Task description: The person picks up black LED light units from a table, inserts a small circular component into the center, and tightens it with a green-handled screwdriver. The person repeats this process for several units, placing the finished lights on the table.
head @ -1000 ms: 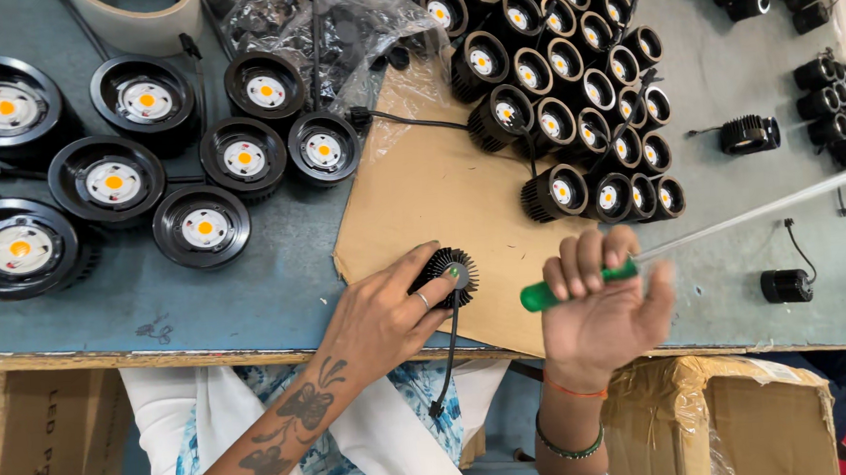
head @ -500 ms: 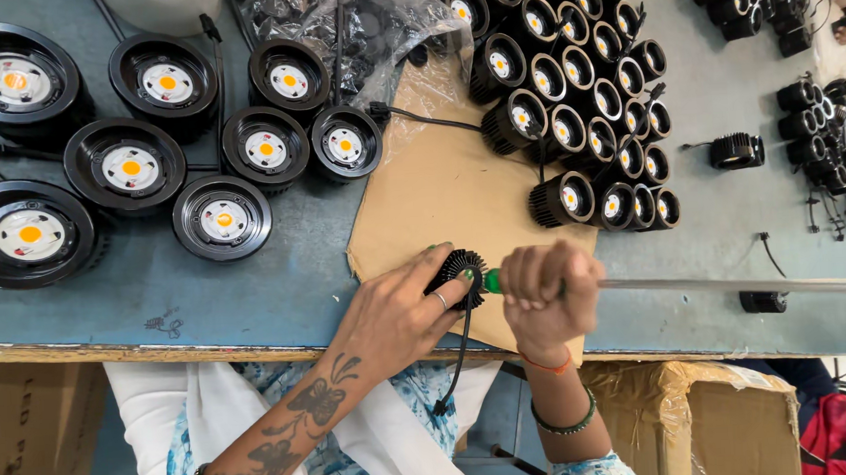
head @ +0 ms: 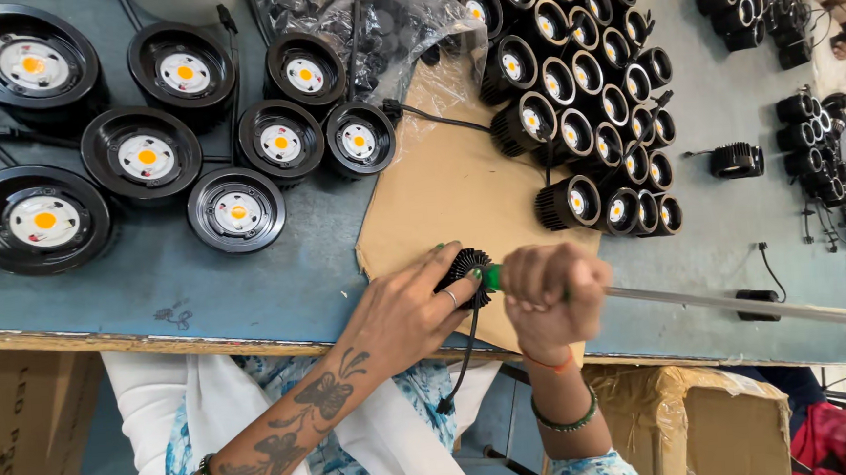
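Along the left of the blue-grey worktop point(head: 201, 280) stand large round black lamp housings with white-and-orange centres point(head: 45, 219), several in two loose rows, growing smaller toward the middle. Past them lies a flat sheet of brown cardboard point(head: 440, 188), and near its front edge sits the small black finned lamp body point(head: 466, 274), its black cable point(head: 465, 357) hanging down over the worktop's front edge.

The left hand point(head: 408, 312) comes in from the lower left; its grip is closed around the finned body from the left side, fingers curled over its top, pinning it to the cardboard. Just right of it, touching or almost touching, the right hand point(head: 549, 293) is wrapped in a full fist round the green handle of a screwdriver point(head: 492, 278), only a short green stub showing between fist and lamp. The tool's long axis runs roughly level, left to right, its working end pointing left into the lamp body. Whether the tip is seated cannot be seen. A long pale rod point(head: 740, 304) runs on rightward from the fist.

Behind, a dense cluster of small black cylindrical lamps with bright centres point(head: 591, 110) fills the middle; further black parts point(head: 736, 160) lie scattered at the far right.
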Action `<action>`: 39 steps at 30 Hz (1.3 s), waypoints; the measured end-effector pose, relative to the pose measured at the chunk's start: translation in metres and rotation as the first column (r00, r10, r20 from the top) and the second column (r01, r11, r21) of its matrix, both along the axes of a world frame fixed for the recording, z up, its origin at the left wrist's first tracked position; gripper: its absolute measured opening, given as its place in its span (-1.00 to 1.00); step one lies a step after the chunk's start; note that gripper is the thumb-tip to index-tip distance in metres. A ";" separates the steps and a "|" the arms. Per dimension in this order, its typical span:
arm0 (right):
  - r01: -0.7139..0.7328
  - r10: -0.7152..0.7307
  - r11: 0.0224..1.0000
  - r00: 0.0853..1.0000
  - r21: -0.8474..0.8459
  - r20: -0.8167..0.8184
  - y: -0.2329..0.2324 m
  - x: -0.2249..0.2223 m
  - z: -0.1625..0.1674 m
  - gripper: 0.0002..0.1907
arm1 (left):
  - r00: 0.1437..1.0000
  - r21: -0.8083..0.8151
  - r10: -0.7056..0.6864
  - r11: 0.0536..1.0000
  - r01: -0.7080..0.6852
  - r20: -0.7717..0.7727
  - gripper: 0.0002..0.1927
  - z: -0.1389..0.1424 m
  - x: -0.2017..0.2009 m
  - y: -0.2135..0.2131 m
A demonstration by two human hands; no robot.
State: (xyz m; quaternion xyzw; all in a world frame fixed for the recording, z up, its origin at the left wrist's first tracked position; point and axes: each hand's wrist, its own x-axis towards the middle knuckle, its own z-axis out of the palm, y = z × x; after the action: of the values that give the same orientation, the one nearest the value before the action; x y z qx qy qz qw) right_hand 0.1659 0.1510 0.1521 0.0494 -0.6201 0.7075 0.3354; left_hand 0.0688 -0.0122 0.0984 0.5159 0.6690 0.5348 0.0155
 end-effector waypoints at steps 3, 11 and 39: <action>-0.042 0.037 0.999 0.972 -0.017 -0.232 0.002 0.013 0.036 -0.65 | 1.000 0.010 0.002 1.000 -0.002 0.004 -0.66 -0.001 0.001 0.000; -0.043 0.043 0.999 0.997 -0.004 0.059 0.004 0.013 -0.017 -0.59 | 1.000 0.031 0.008 0.999 -0.008 0.002 -0.65 -0.005 0.001 0.002; -0.160 0.157 0.987 0.955 0.009 -0.253 0.000 0.007 0.101 -0.45 | 0.988 -0.089 -0.018 0.995 0.032 0.151 -0.08 -0.005 0.001 0.003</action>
State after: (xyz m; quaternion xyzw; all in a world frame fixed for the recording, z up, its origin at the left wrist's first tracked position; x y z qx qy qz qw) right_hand 0.1731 0.1510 0.2529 0.1868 -0.5623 0.7234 0.3544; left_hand 0.0700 -0.0088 0.0934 0.4815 0.6832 0.5406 0.0960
